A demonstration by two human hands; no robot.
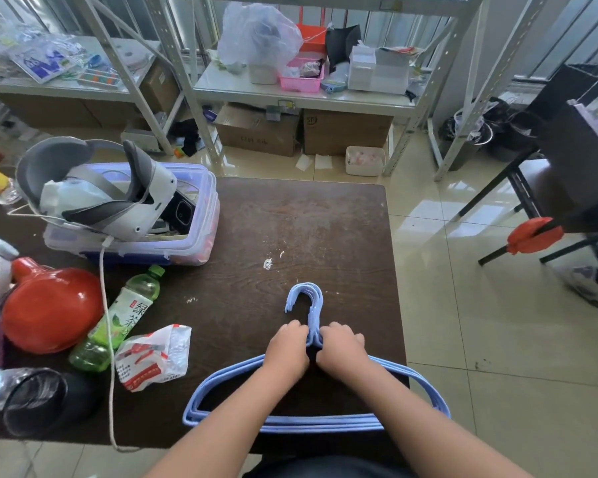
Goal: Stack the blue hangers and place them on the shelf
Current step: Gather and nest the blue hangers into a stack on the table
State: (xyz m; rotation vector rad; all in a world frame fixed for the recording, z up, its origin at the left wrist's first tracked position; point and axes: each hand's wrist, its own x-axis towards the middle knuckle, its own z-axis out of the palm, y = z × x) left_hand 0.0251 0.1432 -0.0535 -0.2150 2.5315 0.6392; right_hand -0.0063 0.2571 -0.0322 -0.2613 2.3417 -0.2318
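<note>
A stack of several light blue hangers [304, 298] lies flat on the dark wooden table [308, 229], hooks pointing away from me, near the front right edge. My left hand [287, 350] grips the necks of the hangers from the left, fingers curled. From the right, my right hand [342, 350] grips the same necks, so both hands meet just below the hooks. The hangers' shoulders and bottom bars spread under my forearms. A white metal shelf [301, 98] stands behind the table across a strip of floor.
To the left on the table sit a plastic bin [201, 215] with a headset, a red helmet-like object [52, 308], a green tea bottle [118, 322], a crumpled wrapper [156, 357] and a white cable [107, 339]. The shelf holds bags, a pink basket [301, 79] and boxes. A black stool [532, 188] stands at right.
</note>
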